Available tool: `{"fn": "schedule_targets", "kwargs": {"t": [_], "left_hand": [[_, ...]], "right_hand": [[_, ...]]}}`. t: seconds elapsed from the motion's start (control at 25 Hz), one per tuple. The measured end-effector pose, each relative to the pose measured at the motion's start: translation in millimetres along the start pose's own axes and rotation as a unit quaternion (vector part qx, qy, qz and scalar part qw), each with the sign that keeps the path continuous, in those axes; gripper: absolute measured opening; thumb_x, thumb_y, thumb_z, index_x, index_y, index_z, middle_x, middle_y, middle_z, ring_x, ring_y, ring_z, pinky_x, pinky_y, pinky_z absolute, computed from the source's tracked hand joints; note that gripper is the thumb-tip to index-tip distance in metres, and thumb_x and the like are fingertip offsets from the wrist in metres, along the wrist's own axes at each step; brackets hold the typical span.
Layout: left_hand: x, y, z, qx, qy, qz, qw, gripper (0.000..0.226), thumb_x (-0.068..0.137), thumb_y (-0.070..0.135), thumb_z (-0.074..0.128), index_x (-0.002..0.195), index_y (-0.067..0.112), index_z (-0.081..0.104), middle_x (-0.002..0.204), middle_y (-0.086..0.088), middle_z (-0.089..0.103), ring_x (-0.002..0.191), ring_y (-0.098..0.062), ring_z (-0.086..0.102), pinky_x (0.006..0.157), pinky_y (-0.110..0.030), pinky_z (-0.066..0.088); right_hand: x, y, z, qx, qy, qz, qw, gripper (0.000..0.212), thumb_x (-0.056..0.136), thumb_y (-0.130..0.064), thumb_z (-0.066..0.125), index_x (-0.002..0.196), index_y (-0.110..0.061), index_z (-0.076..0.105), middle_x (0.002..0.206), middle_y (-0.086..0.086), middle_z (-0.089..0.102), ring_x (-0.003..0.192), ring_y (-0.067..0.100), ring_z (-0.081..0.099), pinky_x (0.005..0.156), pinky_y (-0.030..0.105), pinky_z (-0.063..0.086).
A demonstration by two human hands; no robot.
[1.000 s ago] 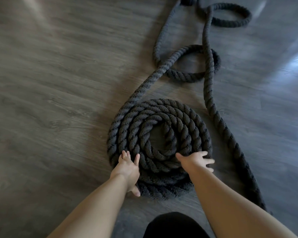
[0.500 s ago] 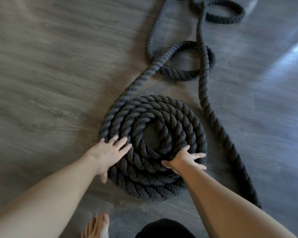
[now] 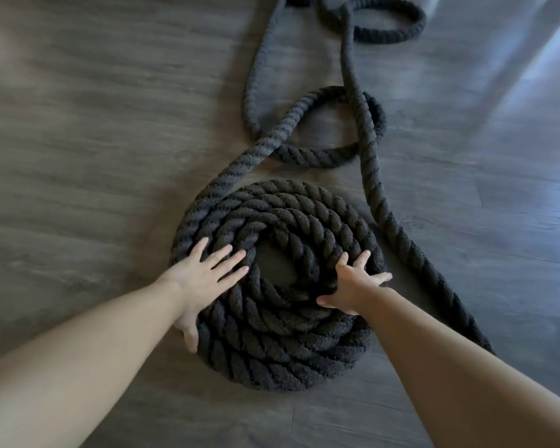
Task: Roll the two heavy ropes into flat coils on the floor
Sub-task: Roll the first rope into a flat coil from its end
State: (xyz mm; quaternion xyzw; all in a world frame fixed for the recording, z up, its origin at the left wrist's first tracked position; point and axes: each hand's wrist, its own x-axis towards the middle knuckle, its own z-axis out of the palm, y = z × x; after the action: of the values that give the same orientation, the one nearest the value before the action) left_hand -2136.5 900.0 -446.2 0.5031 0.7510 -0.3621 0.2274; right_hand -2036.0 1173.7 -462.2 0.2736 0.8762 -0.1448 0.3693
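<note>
Thick dark twisted rope, coil (image 3: pixel 277 286) flat on grey wood floor (image 3: pixel 78 140), centre frame, several turns wound. Left hand (image 3: pixel 204 279) flat, fingers spread on coil's left side, thumb on outer edge. Right hand (image 3: pixel 353 286) splayed on right turns, gripping nothing. Loose rope (image 3: pixel 374 176) trails right and loops beyond; floor left is open

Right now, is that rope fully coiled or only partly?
Partly coiled. The coil lies flat under both hands, but a loose tail runs from its outer turn across the floor.
</note>
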Motion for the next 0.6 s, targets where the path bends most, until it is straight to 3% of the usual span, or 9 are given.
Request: {"fn": "schedule_targets", "kwargs": {"t": [0.2,0.32,0.44,0.52,0.6], "left_hand": [[10,-7,8,-0.113,-0.015,-0.006,0.993,0.163,0.042,0.1,0.053,0.14,0.009,-0.039,0.152,-0.022,-0.039,0.144,-0.044,-0.025,0.114,-0.068,0.012],[16,-5,10,-0.179,-0.017,-0.026,0.983,0.162,0.044,0.101,0.05,0.145,0.004,-0.032,0.154,-0.022,-0.036,0.144,-0.043,-0.025,0.111,-0.065,0.026],[19,-1,3,-0.244,-0.029,-0.062,0.967,0.158,0.047,0.099,0.052,0.151,0.006,-0.023,0.155,-0.018,-0.036,0.145,-0.04,-0.026,0.105,-0.065,0.035],[18,0,-1,-0.277,-0.044,-0.072,0.957,0.155,0.05,0.097,0.055,0.152,0.007,-0.021,0.155,-0.016,-0.037,0.144,-0.038,-0.028,0.103,-0.064,0.037],[17,-2,-6,-0.281,-0.041,-0.067,0.956,0.155,0.051,0.096,0.055,0.152,0.005,-0.018,0.156,-0.019,-0.034,0.145,-0.041,-0.024,0.101,-0.063,0.041]], "right_hand": [[29,-3,-29,-0.005,0.017,-0.038,0.999,0.111,0.083,-0.054,0.07,0.155,-0.032,-0.011,0.158,0.008,-0.03,0.137,0.062,-0.011,0.108,0.073,0.014],[42,-11,-37,0.004,0.078,-0.07,0.994,0.099,0.09,-0.044,0.066,0.155,-0.033,-0.008,0.159,0.006,-0.028,0.142,0.051,-0.015,0.11,0.07,0.013],[52,-25,-48,0.073,0.121,0.022,0.99,0.11,0.086,-0.049,0.068,0.155,-0.026,-0.015,0.159,0.01,-0.026,0.146,0.043,-0.01,0.112,0.064,0.02],[57,-26,-63,0.116,0.103,0.08,0.985,0.126,0.077,-0.056,0.074,0.153,-0.02,-0.02,0.16,0.014,-0.021,0.147,0.042,-0.004,0.113,0.062,0.022],[56,-27,-71,0.157,0.074,0.114,0.978,0.128,0.075,-0.059,0.075,0.154,-0.016,-0.016,0.162,0.016,-0.012,0.147,0.043,0.002,0.113,0.06,0.025]]}}
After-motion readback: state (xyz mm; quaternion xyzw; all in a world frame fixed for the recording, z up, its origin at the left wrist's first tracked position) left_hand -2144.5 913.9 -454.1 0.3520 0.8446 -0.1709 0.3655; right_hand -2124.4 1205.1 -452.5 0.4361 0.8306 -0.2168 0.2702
